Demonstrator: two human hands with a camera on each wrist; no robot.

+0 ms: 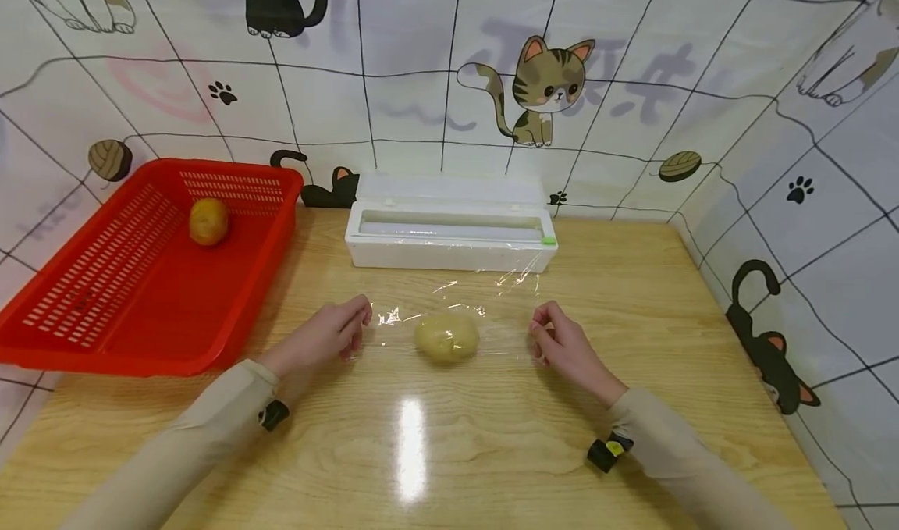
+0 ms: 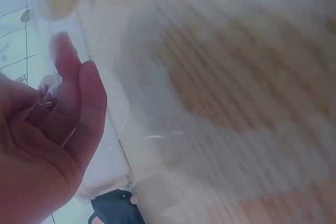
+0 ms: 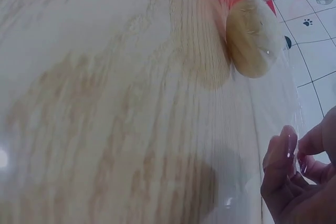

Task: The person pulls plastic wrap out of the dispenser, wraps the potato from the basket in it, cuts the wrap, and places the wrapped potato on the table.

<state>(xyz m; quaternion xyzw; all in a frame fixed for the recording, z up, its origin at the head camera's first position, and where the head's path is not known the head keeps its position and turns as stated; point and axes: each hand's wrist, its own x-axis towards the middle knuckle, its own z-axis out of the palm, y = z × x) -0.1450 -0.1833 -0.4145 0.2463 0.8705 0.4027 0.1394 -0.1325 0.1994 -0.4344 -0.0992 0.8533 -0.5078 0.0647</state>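
A yellow peeled-looking potato (image 1: 447,337) lies on the table between my hands, with clear cling film (image 1: 506,335) spread across it. My left hand (image 1: 330,329) is to its left and pinches the film's edge; a crumpled bit of film (image 2: 50,88) shows at the thumb in the left wrist view. On the other side, my right hand (image 1: 565,346) pinches the film between thumb and fingers. Behind them, a white cling film dispenser box (image 1: 449,254) stands with its lid (image 1: 449,188) raised. Film runs from near its front edge toward the hands.
A red plastic basket (image 1: 175,311) stands at the left, holding one round yellow-brown potato (image 1: 208,222). The wooden table (image 1: 337,460) meets a wall covering with cat drawings (image 1: 421,108) at the back and right. A green slider (image 1: 548,241) sits on the box's right end.
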